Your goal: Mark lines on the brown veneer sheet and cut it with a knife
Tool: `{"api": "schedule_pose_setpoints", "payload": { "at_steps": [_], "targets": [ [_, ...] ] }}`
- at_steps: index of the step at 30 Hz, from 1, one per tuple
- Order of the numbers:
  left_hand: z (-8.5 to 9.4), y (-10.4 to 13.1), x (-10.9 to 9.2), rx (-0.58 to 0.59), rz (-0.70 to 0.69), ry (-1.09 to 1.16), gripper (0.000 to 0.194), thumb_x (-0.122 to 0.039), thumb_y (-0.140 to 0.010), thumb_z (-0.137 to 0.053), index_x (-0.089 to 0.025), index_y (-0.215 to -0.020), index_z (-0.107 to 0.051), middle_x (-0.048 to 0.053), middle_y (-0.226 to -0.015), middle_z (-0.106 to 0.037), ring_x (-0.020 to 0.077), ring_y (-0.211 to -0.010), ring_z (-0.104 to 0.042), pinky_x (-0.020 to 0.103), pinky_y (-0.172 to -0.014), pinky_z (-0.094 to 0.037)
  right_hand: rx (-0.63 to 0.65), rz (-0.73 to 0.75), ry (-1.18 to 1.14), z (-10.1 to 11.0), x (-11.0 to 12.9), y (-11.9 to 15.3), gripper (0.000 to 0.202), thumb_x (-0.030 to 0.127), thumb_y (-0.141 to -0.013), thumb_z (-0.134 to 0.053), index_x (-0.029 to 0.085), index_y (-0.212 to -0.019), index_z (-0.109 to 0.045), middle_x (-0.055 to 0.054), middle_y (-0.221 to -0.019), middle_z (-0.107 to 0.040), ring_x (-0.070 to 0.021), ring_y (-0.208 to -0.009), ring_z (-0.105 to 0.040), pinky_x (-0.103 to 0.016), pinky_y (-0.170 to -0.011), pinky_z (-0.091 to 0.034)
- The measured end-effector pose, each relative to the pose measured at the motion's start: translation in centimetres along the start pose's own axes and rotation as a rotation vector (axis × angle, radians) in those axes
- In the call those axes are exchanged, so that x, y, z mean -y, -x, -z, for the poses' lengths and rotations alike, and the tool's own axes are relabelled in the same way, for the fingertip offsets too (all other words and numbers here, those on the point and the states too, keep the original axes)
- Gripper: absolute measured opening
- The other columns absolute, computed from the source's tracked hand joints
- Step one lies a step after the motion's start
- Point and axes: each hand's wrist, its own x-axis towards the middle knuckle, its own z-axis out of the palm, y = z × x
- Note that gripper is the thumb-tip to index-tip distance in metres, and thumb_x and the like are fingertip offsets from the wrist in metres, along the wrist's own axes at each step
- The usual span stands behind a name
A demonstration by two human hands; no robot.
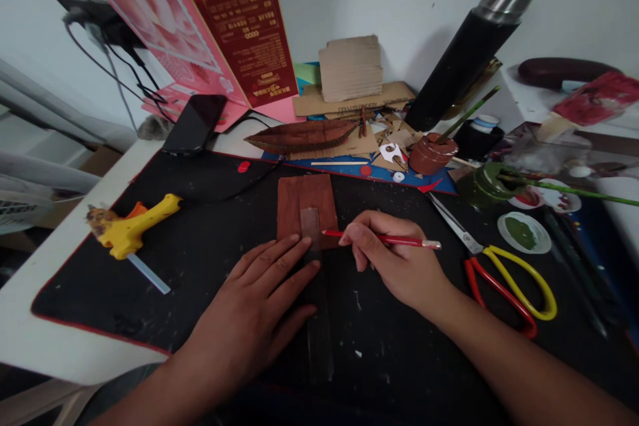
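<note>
Brown card [287, 196] lies flat on the black mat [210, 176] covering much of the desk [30, 299]. At left, the yellow glue gun [132, 229] rests on its side. The left hand [262, 293] is open, palm down, fingers extended over the card's lower edge and onto the clear ruler [319, 339], which overlaps the card. The right hand [394, 256] is closed on the red pencil [399, 239], its tip by the ruler's right edge; tip contact cannot be confirmed. Farther right, the scissors [476, 249] lie with blades slightly parted.
</note>
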Motion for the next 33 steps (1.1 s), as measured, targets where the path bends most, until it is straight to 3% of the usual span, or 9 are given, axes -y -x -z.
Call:
{"api": "schedule_pose_setpoints", "payload": {
  "at_steps": [13,33],
  "targets": [
    [-0.05,0.05,-0.1,0.0,0.019,0.023,0.038,-0.03,-0.107,-0.063,-0.02,-0.144,-0.067,0.012,-0.159,-0.063,0.0316,-0.15,-0.056,0.052,-0.119,-0.052,0.01,-0.016,-0.008,-0.09,-0.04,0.01,0.041,0.054,-0.108,-0.062,0.021,-0.087,-0.076,0.002,-0.059,-0.065,-0.0135,-0.054,-0.06,-0.027,-0.054,-0.045],
    [0.09,-0.05,-0.1,0.012,0.01,0.01,0.036,-0.031,-0.11,-0.06,-0.019,-0.144,-0.065,0.011,-0.159,-0.063,0.0313,-0.149,-0.055,0.052,-0.117,-0.053,0.012,0.041,0.027,-0.2,-0.12,0.08,0.037,0.046,-0.11,-0.061,0.021,-0.087,-0.075,0.003,-0.061,-0.066,-0.0127,-0.057,-0.064,-0.025,-0.057,-0.048]
  ]
}}
